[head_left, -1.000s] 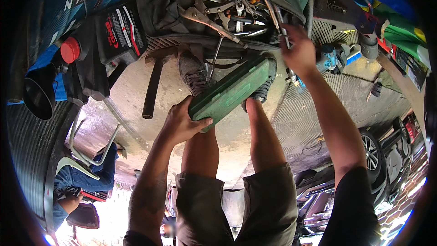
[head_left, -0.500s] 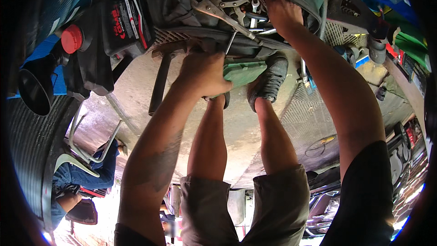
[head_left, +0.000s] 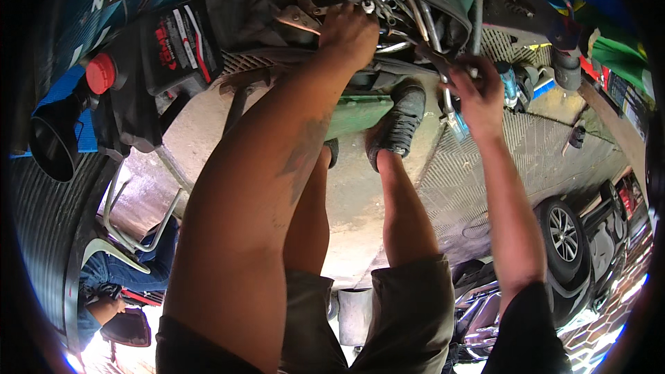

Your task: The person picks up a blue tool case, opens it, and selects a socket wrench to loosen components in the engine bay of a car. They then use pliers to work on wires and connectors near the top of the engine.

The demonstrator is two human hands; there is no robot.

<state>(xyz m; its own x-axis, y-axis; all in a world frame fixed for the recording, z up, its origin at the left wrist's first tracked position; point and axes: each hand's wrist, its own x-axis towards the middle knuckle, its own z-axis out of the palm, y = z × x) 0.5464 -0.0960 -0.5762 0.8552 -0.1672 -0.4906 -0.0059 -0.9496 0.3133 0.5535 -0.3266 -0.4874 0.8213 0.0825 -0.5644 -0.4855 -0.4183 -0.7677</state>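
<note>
Nearest me, the green case (head_left: 360,114) lies beneath the left forearm, just beside the right shoe (head_left: 404,118). Past it, I have the right hand (head_left: 479,90) curled around one end of a dark tool (head_left: 431,59). Farther out, my left hand (head_left: 350,31) is over the black bag (head_left: 239,10), right of the rusty pliers (head_left: 298,19); its fingertips are hidden, so I can't tell its grip.

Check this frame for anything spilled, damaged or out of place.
Nothing looks spilled or visibly damaged. Only untidiness stands out: in the open dark bag, metal tools lie crisscrossed in a loose heap around the left hand, with no visible sorting. Blur hides finer detail by the right hand.
</note>
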